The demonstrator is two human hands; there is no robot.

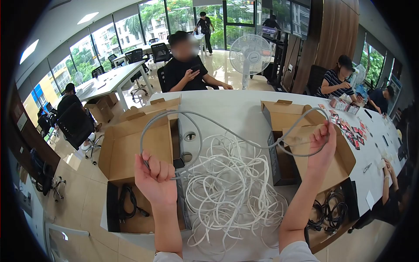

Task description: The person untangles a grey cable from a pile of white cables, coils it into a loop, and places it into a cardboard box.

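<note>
My left hand point(153, 177) is closed in a fist around one end of a grey cable point(205, 120), held up over the table. My right hand point(321, 146) grips the same cable's other end, where it curls into a loop. The cable arches between the hands, looping high on the left. Below it a tangled pile of white cables point(231, 187) lies on the white table point(235, 105).
An open cardboard box point(131, 148) with a black cable point(128, 203) stands at left; another open box point(297, 144) at right, black cables point(329, 212) beside it. A person sits across the table; others sit at right by small cards point(351, 129). A fan point(250, 54) stands behind.
</note>
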